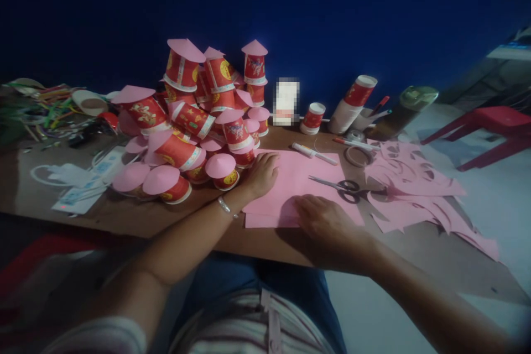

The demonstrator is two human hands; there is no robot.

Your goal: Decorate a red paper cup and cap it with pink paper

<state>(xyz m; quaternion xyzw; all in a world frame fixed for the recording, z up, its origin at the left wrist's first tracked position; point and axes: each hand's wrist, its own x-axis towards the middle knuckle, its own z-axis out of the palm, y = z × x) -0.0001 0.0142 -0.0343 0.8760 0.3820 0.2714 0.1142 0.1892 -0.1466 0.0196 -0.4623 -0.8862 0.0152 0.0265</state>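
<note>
A few sheets of pink paper (pixel 286 185) lie loosely stacked on the table in front of me. My left hand (pixel 262 174) rests on their left edge, fingers laid over the paper. Over the near part of the sheets is my right hand (pixel 321 220), slightly blurred, its fingers curled in; whether they pinch the paper is hidden. Scissors (pixel 338 185) with dark handles lie on the paper beyond the right hand, blades pointing left. A white marker (pixel 313 153) lies across the far edge of the sheets.
Red paper cups with pink cone tops (pixel 176 149) are piled at left. Cut pink scraps (pixel 415 182) and a tape roll (pixel 359 156) lie right. Stacked cups (pixel 352 105) and a single cup (pixel 312 118) stand behind. A power strip (pixel 89 182) is far left.
</note>
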